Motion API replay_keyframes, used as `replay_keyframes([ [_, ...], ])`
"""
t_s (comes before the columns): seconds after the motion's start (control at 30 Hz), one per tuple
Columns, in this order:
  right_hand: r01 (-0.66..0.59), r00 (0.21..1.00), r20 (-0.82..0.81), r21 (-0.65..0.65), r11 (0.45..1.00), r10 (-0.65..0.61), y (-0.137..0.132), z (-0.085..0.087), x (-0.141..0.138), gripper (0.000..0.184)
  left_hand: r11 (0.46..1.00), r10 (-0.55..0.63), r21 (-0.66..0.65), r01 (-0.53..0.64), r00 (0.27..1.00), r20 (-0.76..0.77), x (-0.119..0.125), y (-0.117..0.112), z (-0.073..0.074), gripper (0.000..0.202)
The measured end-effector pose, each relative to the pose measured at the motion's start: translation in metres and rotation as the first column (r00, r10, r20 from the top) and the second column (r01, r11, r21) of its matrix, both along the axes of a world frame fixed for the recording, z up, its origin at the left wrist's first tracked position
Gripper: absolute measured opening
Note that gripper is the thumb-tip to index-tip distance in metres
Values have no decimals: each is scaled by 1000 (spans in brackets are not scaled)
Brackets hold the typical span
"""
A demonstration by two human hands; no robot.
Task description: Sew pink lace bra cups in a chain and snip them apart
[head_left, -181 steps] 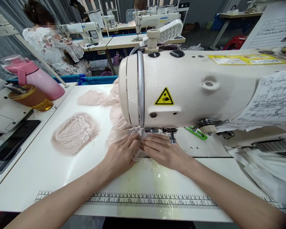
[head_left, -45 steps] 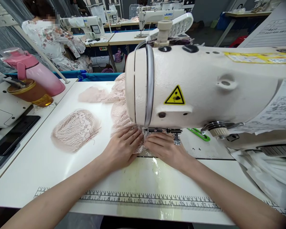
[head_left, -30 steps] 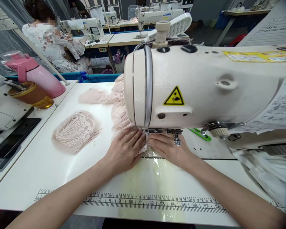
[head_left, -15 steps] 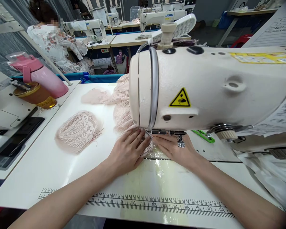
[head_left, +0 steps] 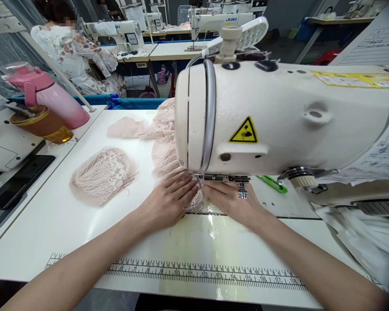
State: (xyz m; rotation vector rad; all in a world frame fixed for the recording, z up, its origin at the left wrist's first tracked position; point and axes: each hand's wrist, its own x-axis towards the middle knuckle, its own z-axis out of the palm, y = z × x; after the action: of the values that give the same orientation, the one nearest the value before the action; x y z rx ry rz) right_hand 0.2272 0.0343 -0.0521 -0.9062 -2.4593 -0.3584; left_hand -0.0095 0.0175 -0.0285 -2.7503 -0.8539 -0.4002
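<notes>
My left hand (head_left: 170, 198) lies flat on pale pink lace fabric (head_left: 166, 153), its fingers stretched forward beside the needle area of a cream sewing machine (head_left: 278, 121). A strip of the lace shows between my two hands, near the presser foot. My right hand (head_left: 235, 203) rests on the machine bed with its fingers extended leftward to the lace edge. The machine head and metal parts cover some of its fingers. Bunched lace runs back behind the machine head. To the left, a separate lace cup-shaped piece (head_left: 103, 176) with loose threads lies on the white table (head_left: 132, 242).
A printed ruler (head_left: 181, 273) runs along the front edge. Green thread snips (head_left: 272, 184) lie behind my right hand. At left are a pink bottle (head_left: 56, 99), an amber cup (head_left: 42, 125) and a phone (head_left: 22, 181). White cloth (head_left: 366, 237) is at right; a person (head_left: 74, 56) sits beyond.
The view has shifted slightly. My left hand has slid a little back and left, its fingers closer together, and more of the lace strip shows between my hands.
</notes>
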Motion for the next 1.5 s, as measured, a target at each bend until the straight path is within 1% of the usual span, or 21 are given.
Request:
replay_keyframes([
  [0.07,52,997,51,43,998,-54,-3,1,-2,27,1000,0,-15,0,1000,6,-2,1,0,40],
  [0.13,51,997,51,32,998,-53,-5,3,-5,29,1000,2,-27,-1,1000,16,-3,2,1,40],
  [0.27,-34,999,-17,-58,998,33,-5,7,-10,27,999,5,-35,-4,1000,26,-6,3,3,42],
  [0.4,-124,991,-54,-50,991,121,-5,8,-17,26,998,7,-55,-5,999,39,-6,5,4,40],
  [0.5,-155,986,-74,-50,987,151,-6,7,-19,28,998,22,-64,-18,998,64,-5,5,4,39],
  [0.6,-171,983,-72,-50,984,167,-5,7,-19,29,999,26,-36,-24,998,50,-4,4,5,38],
  [0.77,-169,983,-79,-58,984,164,-5,8,-18,27,999,51,-9,-51,999,14,-3,3,5,39],
  [0.97,-154,983,-114,-70,986,146,-7,7,-17,25,996,67,-56,-65,997,38,-5,3,2,40],
  [1.03,-134,986,-105,-58,989,127,-7,6,-18,24,996,70,-60,-67,997,33,-5,3,2,40],
  [1.13,-78,993,-88,-33,996,74,-6,7,-20,17,996,78,-35,-78,997,15,-5,3,2,40],
  [1.23,-24,998,-63,-16,1000,23,-5,6,-22,19,997,77,-16,-77,997,15,-5,4,2,41],
  [1.37,-62,998,-10,10,998,62,-6,6,-21,17,997,76,-6,-76,996,49,-4,4,3,42],
  [1.5,-113,993,-23,-7,994,113,-8,7,-18,28,999,47,6,-47,995,90,-3,4,4,40],
])
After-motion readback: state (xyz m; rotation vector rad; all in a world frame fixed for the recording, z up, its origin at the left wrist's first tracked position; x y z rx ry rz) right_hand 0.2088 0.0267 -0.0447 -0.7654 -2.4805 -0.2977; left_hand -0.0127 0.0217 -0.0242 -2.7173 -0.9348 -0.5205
